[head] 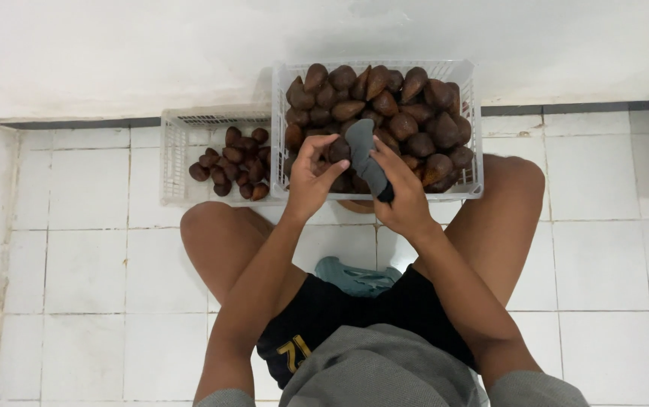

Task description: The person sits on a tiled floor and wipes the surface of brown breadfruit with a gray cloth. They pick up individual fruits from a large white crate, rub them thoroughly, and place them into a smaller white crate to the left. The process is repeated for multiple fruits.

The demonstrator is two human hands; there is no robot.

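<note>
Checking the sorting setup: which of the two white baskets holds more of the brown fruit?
The larger basket in front of both hands, heaped to its rim. The smaller basket to its left holds only a low cluster, with bare mesh showing.

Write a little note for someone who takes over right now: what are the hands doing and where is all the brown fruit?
Left hand: fingers pinch one brown scaly fruit over the big basket.
Right hand: holds a dark grey cloth against that fruit.
Big white basket: heaped full of the same fruit, right in front of the knees.
Small white basket, to its left: a small pile, mostly room to spare.
Done: judging by the small pile, only a few.
Left: probably the whole big heap.
A teal cloth lies on the floor between the legs.
</note>
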